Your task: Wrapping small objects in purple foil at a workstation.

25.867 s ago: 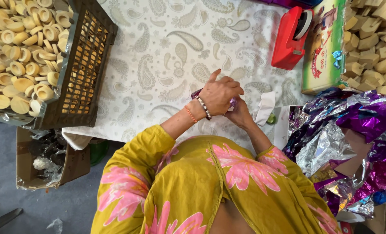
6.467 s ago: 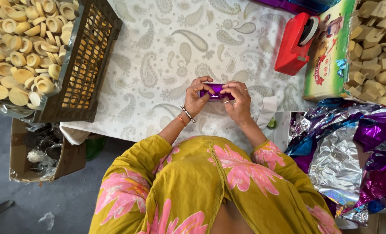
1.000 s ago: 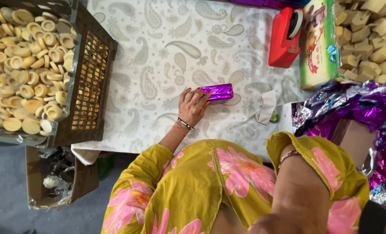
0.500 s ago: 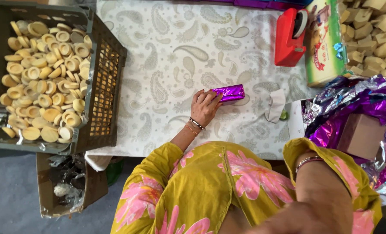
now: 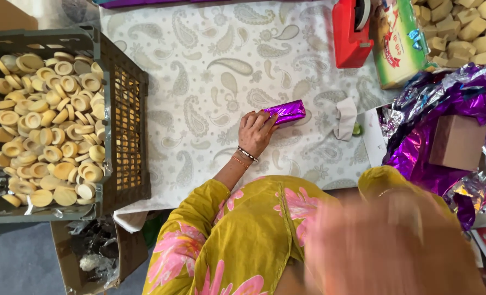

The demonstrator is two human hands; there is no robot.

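Note:
A short bar wrapped in shiny purple foil (image 5: 288, 112) lies on the white paisley tablecloth (image 5: 210, 76). My left hand (image 5: 255, 131), with bracelets at the wrist, rests on the cloth and its fingers grip the bar's left end. My right hand (image 5: 385, 240) is a large blur close to the camera at the lower right, away from the table. Its fingers cannot be made out.
A dark plastic crate (image 5: 124, 125) of round tan discs (image 5: 46, 125) stands at the left. A red tape dispenser (image 5: 350, 33), a green box (image 5: 398, 41) and tan blocks (image 5: 461, 22) lie at the back right. Purple foil sheets (image 5: 418, 158) and a brown block (image 5: 457, 143) fill the right.
My right hand left the bar and swung back toward my body, now blurred near the camera. My left hand stays on the wrapped bar.

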